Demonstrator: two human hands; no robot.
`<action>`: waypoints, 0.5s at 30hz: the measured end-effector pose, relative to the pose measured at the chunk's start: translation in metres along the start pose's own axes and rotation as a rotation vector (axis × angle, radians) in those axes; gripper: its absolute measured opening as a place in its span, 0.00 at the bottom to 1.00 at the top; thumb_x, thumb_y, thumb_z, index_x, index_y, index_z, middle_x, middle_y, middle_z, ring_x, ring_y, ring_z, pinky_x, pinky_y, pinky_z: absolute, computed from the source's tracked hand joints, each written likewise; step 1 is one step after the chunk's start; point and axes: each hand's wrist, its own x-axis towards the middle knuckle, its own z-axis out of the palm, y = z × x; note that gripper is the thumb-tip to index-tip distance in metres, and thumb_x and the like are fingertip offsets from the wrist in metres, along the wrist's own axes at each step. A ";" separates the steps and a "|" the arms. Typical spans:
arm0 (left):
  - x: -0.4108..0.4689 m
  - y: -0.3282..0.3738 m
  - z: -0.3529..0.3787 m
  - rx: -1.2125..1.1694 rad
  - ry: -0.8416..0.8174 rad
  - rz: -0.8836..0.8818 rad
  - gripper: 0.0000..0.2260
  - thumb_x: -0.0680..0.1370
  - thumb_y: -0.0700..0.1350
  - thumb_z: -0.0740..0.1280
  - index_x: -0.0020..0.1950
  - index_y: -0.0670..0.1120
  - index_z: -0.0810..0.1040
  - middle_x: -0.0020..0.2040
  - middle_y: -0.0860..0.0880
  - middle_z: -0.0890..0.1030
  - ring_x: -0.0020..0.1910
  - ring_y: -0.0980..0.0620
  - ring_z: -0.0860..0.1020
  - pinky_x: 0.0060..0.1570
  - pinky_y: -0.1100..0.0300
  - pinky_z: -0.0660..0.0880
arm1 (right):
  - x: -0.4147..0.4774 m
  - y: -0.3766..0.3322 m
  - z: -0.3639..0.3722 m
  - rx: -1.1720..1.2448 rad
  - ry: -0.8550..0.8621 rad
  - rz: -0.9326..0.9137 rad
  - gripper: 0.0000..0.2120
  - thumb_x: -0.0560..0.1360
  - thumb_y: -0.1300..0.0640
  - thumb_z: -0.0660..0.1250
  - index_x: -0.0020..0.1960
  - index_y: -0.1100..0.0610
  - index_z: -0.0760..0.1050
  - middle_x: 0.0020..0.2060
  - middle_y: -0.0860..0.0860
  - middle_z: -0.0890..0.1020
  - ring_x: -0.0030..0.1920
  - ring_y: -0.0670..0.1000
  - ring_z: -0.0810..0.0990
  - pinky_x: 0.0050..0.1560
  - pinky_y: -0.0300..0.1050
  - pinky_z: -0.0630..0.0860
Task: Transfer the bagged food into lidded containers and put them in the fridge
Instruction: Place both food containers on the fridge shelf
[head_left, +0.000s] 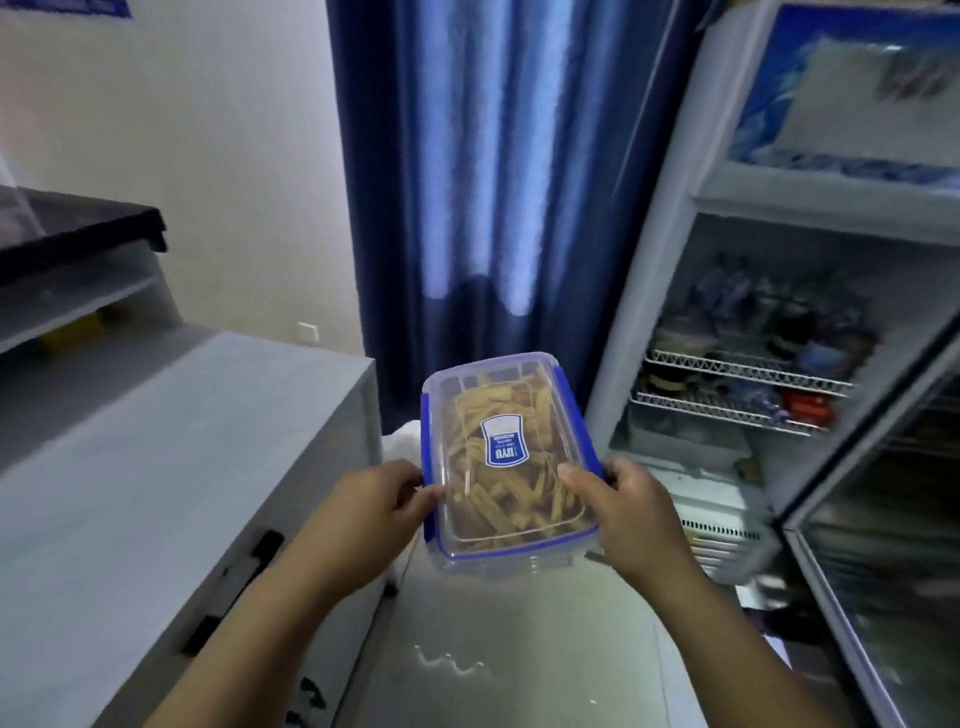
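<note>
A clear rectangular plastic container with a blue-edged clip lid is held mid-air at centre, filled with tan food strips. The writing on its blue-and-white label is too blurred to read. The left hand grips its 8 o'clock edge and the right hand its 4 o'clock edge. An open white fridge with wire shelves stands at 3 o'clock, a smooth grey cabinet at 9, and glossy pale floor lies between.

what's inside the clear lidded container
Through the clear lid of the container, yellowish food strips show. The blue label, the left hand and the right hand cover some; lower layers are hidden.
</note>
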 end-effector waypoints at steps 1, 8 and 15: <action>0.023 0.008 0.010 -0.014 -0.031 0.025 0.12 0.78 0.55 0.61 0.45 0.48 0.78 0.39 0.50 0.82 0.40 0.52 0.80 0.44 0.53 0.78 | 0.014 0.006 -0.010 -0.006 0.036 0.023 0.16 0.69 0.42 0.69 0.41 0.56 0.77 0.36 0.53 0.82 0.38 0.54 0.80 0.38 0.47 0.72; 0.171 0.072 0.076 -0.067 -0.217 0.232 0.11 0.77 0.55 0.63 0.45 0.49 0.78 0.39 0.51 0.82 0.41 0.52 0.80 0.45 0.52 0.78 | 0.110 0.037 -0.080 -0.045 0.257 0.147 0.17 0.69 0.41 0.67 0.43 0.56 0.78 0.39 0.54 0.83 0.42 0.57 0.82 0.47 0.54 0.77; 0.269 0.139 0.156 -0.060 -0.397 0.350 0.13 0.78 0.56 0.62 0.46 0.47 0.78 0.41 0.49 0.82 0.41 0.51 0.80 0.47 0.52 0.78 | 0.177 0.083 -0.147 -0.027 0.424 0.296 0.08 0.73 0.49 0.68 0.42 0.54 0.76 0.38 0.54 0.83 0.41 0.58 0.82 0.47 0.61 0.79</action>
